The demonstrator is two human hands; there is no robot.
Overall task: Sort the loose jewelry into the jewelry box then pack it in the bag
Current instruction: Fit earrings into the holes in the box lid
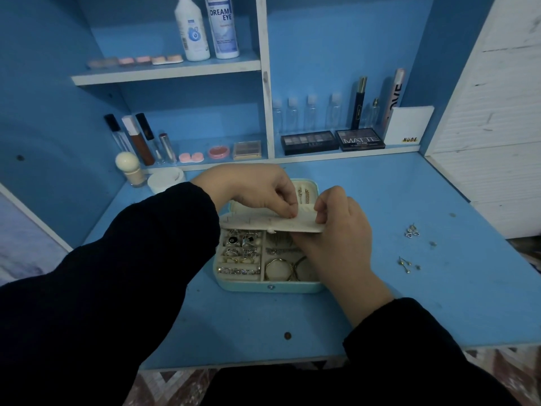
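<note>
Filling the lower half of the frame, two black sleeves (pixel 123 288) are seen reaching up from the near edge toward the centre, hiding much of the near worktop (pixel 234 323). At centre, a mint jewelry box (pixel 269 287) lies open on the blue surface. Rings (pixel 241 247) are seen in its left compartment and gold bangles (pixel 282 269) in its right one, partly covered by the right wrist. A white padded flap (pixel 263 224) is held nearly level over the back part of the box. The left hand (pixel 251 186) is pinched narrowly on the flap's top face, and whether something small is caught between its fingertips cannot be told. The right hand (pixel 342 227) is closed on the flap's right end, thumb above and fingers below. Behind the flap, the lid's inside is partly hidden by both hands.

At right of centre, well apart from the box, loose earrings (pixel 411 231) and small studs (pixel 405 263) lie on the bare worktop. No bag is in view.

Farther back, on a low shelf, lip glosses (pixel 140 139), a round white jar (pixel 165 179), eyeshadow palettes (pixel 333 140), clear bottles (pixel 307 112) and a white card marked NUDE (pixel 408 126) are ranged. At upper centre, two white bottles (pixel 207 27) stand on a higher shelf. Blue back panels enclose everything, with white slatted boards at far right.
</note>
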